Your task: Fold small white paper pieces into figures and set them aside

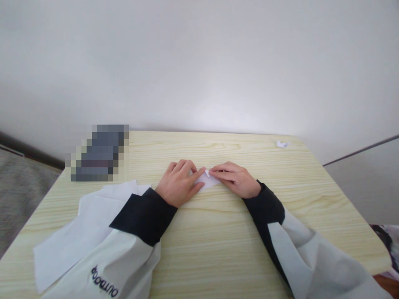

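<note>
A small folded piece of white paper lies on the wooden table between my two hands. My left hand rests over its left part, with thumb and index finger closed down on the paper. From the other side, the fingertips of my right hand press together on its upper right part, by a small raised fold. Both hands hide portions of the paper, so its full shape does not show.
White paper sheets lie overlapping at the left, partly under my left sleeve. Behind them is a dark, pixelated flat object. A small folded white paper piece sits near the table's far right corner. A pale wall stands behind.
</note>
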The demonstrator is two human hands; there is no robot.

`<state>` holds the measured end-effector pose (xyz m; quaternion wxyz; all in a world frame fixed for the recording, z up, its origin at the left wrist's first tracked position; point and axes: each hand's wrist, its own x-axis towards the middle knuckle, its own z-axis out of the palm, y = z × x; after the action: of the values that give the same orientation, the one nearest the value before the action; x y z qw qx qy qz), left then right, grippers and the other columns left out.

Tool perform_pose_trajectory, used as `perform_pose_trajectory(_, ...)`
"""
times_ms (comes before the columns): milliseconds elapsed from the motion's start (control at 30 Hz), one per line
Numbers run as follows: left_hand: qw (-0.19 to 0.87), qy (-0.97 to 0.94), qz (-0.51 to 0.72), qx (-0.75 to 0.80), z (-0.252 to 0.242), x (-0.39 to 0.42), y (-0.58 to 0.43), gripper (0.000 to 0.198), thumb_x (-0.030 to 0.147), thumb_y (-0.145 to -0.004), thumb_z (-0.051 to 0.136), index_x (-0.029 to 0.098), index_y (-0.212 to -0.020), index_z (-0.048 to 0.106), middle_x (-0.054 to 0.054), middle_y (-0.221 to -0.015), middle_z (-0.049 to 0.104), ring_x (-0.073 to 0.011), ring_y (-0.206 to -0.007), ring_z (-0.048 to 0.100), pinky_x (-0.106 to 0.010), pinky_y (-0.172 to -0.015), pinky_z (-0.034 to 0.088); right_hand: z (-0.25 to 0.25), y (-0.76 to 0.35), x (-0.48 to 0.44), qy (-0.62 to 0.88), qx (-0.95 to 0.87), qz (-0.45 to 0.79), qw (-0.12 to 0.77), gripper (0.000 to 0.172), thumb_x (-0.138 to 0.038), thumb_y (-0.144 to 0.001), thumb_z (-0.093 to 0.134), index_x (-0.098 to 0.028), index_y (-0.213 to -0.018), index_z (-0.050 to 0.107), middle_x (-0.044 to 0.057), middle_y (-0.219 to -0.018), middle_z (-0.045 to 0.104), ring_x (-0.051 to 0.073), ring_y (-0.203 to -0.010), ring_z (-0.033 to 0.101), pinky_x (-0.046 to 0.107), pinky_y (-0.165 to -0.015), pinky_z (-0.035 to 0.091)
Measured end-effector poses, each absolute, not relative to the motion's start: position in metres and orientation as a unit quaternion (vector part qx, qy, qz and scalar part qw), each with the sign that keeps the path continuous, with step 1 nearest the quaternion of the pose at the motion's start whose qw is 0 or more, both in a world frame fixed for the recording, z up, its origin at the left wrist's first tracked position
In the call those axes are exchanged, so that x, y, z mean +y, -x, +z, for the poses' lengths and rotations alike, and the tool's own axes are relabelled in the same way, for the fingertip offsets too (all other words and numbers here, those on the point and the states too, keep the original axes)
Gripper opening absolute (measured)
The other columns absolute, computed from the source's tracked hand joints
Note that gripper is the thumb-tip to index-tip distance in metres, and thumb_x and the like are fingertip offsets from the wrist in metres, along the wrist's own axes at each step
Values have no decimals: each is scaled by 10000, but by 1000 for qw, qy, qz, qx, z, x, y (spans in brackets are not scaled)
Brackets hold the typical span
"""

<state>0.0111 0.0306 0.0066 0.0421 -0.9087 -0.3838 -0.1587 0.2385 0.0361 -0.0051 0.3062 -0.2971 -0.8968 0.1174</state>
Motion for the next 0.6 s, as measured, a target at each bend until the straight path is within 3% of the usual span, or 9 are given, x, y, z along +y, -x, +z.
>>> perform_pose_trajectory(600, 57, 909, -138, -388, 7, 29, -12, 352, 361, -883, 461, 232, -1195, 558, -77, -992, 581, -240, -932, 497, -373, -757, 359, 1, -239, 34, 263, -928, 52, 259, 321, -102, -838, 447, -160, -1107, 613, 86, -1077, 639, 184, -934, 546, 359, -817, 483)
